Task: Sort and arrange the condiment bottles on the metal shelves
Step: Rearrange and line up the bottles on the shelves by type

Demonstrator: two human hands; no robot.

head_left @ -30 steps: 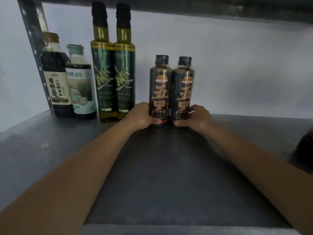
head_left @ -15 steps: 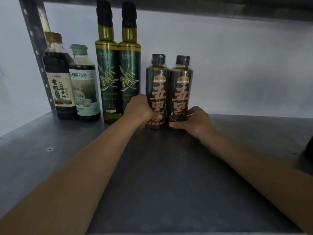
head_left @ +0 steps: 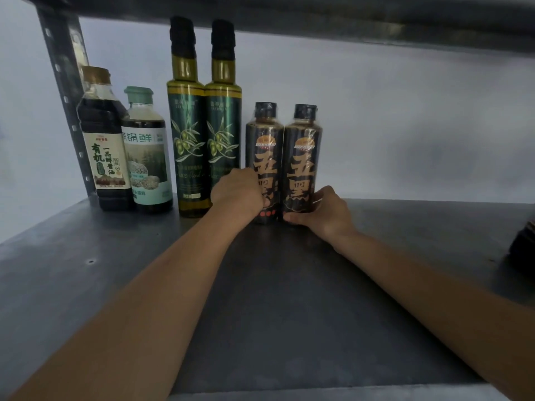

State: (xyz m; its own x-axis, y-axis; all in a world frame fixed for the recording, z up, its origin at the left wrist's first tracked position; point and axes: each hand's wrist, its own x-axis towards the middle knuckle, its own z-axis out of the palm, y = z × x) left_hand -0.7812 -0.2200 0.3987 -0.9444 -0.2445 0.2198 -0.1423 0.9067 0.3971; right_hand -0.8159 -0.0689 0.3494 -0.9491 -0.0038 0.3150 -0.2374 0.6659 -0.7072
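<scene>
Shelf | left hand fingers curled on left black bottle, frame centre | right hand fingers clamped on right black bottle, touching its twin | risk: a leftward shove could tip the oil bottles just beside.

This is a storage spot, a pantry or stockroom fitted with bolt-together racking. A grey sheet-metal shelf fills the lower frame, a dark perforated steel upright rises at the upper left, and the underside of another metal shelf runs across the top. Behind is a bare white wall. Labelled condiment bottles line the back in matching pairs: tall green olive-oil bottles and short black bottles with orange lettering.
</scene>
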